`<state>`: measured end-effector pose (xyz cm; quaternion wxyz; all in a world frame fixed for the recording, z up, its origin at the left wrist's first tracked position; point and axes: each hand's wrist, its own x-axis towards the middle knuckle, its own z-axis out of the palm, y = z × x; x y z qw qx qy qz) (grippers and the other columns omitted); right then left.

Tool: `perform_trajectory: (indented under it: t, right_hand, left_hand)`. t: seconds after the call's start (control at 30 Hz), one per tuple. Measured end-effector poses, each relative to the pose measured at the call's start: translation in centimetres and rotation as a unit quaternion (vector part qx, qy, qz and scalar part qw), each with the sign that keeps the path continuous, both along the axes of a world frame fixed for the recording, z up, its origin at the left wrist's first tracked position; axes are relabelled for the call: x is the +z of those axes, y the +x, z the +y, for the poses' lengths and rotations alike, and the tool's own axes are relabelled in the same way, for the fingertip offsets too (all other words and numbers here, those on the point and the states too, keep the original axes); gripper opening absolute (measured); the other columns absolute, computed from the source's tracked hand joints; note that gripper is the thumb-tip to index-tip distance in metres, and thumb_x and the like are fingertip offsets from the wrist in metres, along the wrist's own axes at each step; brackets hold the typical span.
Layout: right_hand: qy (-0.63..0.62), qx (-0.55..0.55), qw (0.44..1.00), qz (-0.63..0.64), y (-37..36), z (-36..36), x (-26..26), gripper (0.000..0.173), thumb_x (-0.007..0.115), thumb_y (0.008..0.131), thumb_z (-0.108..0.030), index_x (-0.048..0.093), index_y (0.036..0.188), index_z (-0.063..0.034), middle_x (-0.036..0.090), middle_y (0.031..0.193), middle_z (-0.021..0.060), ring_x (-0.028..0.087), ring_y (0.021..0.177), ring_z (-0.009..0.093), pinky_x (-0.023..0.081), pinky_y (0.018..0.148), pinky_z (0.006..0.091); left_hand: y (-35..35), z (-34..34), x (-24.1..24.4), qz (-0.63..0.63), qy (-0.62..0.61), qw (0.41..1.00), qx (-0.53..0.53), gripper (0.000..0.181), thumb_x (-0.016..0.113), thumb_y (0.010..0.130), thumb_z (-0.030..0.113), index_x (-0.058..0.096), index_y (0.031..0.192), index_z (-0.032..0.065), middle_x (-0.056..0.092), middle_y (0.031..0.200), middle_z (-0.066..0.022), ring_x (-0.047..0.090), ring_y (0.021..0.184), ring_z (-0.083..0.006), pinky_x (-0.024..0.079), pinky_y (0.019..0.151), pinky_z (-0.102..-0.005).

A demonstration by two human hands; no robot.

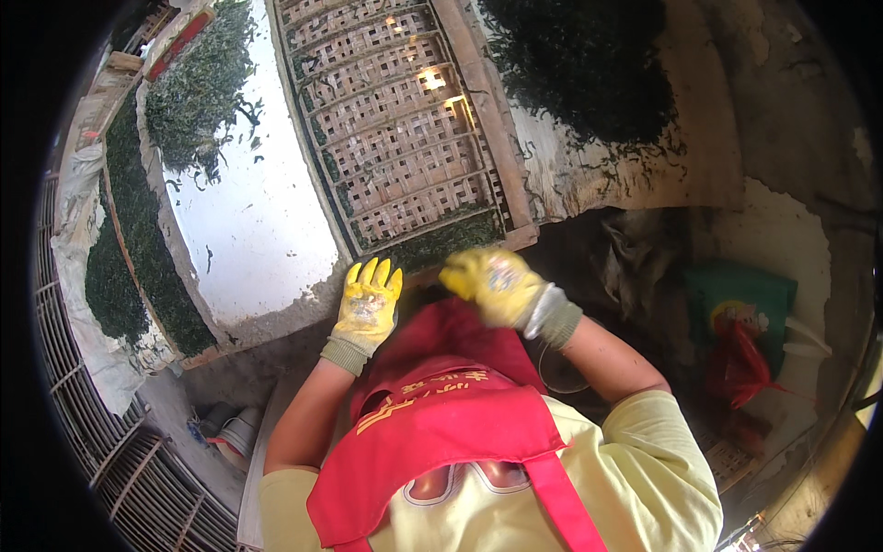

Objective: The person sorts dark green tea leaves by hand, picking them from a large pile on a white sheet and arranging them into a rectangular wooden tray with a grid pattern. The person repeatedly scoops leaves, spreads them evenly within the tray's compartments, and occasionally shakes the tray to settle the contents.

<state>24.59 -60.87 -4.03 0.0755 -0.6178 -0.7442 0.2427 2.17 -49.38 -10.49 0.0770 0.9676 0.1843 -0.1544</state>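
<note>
Both my hands wear yellow coated work gloves with knitted cuffs. My left hand [369,303] lies palm down, its fingers extended, at the near left corner of a framed woven bamboo lattice [407,159]. My right hand [493,283], somewhat blurred, is at the near right edge of that frame; its fingers are bent, and whether they hold anything cannot be made out. A strip of dark green shredded leaves [441,238] lies along the near end of the lattice, between and beyond my hands.
Left of the lattice is a white slab [255,234] with a pile of green leaves [196,103]. A dark leaf heap [586,62] lies on a board at the right. Stacked buckets [238,435] stand below left; a green bag [741,310] is at right.
</note>
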Motion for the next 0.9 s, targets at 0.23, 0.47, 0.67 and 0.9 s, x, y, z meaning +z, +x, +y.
perform_trajectory:
  t: [0.23,0.47,0.67,0.9]
  right_hand:
    - [0.059,-0.102,0.993,0.008,3.8,-0.7,-5.4,0.031,0.06,0.076,-0.019,0.058,0.107,-0.0135,0.058,0.107,0.0152,0.057,0.097,0.034,0.048,0.08,0.0423]
    - [0.099,-0.261,0.958,-0.07,4.5,-1.7,-3.9,0.049,0.06,0.072,-0.014,0.052,0.119,-0.0051,0.054,0.117,0.0167,0.051,0.111,0.032,0.04,0.094,0.0431]
    - [0.023,-0.187,0.975,-0.12,-0.5,-3.5,-6.9,0.036,0.048,0.085,-0.021,0.054,0.119,-0.0093,0.053,0.126,0.0117,0.047,0.121,0.027,0.032,0.104,0.0433]
    - [0.026,-0.193,0.98,0.03,1.0,-2.7,-6.0,0.027,0.053,0.085,-0.023,0.058,0.109,-0.01,0.056,0.122,0.0142,0.056,0.107,0.031,0.043,0.094,0.041]
  left_hand:
    - [-0.6,0.1,0.5,-0.047,-0.01,0.999,-0.02,0.043,0.051,0.079,0.018,0.054,0.12,0.0066,0.049,0.129,-0.0174,0.043,0.121,-0.0328,0.027,0.106,-0.0463]
    - [-0.1,-1.3,0.6,-0.249,-0.071,0.966,-0.015,0.048,0.057,0.072,0.007,0.053,0.119,0.001,0.045,0.126,-0.0244,0.045,0.114,-0.043,0.036,0.098,-0.052]
    - [1.7,-1.0,-1.0,-0.094,-0.048,0.992,-0.062,0.049,0.052,0.078,0.017,0.051,0.125,0.002,0.047,0.126,-0.0241,0.043,0.12,-0.0372,0.03,0.105,-0.0477]
    - [1.1,-0.5,0.3,-0.182,-0.074,0.98,-0.038,0.044,0.055,0.077,0.015,0.054,0.12,0.0021,0.046,0.124,-0.0212,0.044,0.116,-0.038,0.034,0.101,-0.0468]
